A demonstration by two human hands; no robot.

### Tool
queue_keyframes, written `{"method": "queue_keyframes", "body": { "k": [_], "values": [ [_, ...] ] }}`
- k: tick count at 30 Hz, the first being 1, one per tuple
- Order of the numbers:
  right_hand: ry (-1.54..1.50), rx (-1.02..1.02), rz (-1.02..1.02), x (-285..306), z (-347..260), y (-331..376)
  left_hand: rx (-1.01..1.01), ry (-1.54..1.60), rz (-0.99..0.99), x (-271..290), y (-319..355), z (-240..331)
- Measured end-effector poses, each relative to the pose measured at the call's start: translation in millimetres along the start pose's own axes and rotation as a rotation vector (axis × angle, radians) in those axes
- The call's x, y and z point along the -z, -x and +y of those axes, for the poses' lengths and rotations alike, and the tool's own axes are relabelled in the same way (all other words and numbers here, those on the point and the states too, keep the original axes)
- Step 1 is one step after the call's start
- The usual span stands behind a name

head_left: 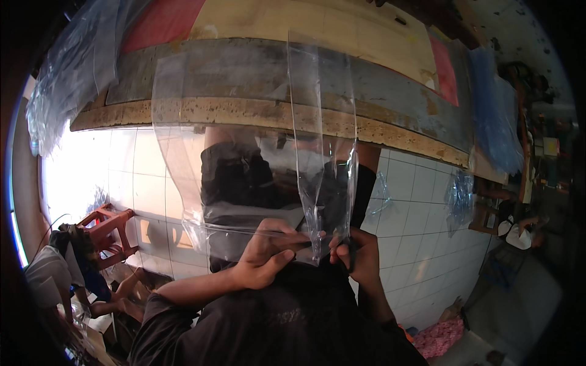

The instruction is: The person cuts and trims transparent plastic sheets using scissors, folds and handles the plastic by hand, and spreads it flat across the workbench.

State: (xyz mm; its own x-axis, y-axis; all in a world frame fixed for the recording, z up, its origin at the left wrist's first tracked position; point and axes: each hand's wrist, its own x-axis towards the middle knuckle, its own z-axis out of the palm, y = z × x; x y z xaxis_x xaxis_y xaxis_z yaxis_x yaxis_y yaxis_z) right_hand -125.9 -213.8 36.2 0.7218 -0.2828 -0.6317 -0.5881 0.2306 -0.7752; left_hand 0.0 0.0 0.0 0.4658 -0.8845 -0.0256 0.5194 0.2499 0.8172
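Note:
A clear plastic sheet (238, 210) hangs from the table edge over my lap. My left hand (268, 253) is closed on its lower edge, thumb and fingers pinching the film. A narrower folded strip of clear plastic (323, 128) runs down from the tabletop to a gathered end between my hands. Beside that end, my right hand (361, 253) is closed around what look like scissors with black handles (351, 253). Their blades are hard to make out behind the glossy film.
Ahead stands a worn wooden table (244, 67). Stacks of clear plastic (85, 79) and bluish plastic (497, 116) drape over its ends. A red plastic stool (110, 235) and another person's legs (125, 299) are at left. White floor tiles (403, 207) lie beneath.

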Motion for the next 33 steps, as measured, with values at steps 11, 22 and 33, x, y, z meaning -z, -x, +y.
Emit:
{"method": "queue_keyframes", "body": {
  "k": [11,22,33],
  "values": [
    [0.05,0.278,-0.202,4,-21,-5,-0.053,0.104,-0.011,-4,11,8],
    [0.073,0.272,-0.047,-4,-25,-4,-0.029,0.142,-0.078,-3,17,11],
    [-0.001,0.271,0.072,-15,-19,3,0.008,0.183,-0.114,2,20,10]
  ]
}}
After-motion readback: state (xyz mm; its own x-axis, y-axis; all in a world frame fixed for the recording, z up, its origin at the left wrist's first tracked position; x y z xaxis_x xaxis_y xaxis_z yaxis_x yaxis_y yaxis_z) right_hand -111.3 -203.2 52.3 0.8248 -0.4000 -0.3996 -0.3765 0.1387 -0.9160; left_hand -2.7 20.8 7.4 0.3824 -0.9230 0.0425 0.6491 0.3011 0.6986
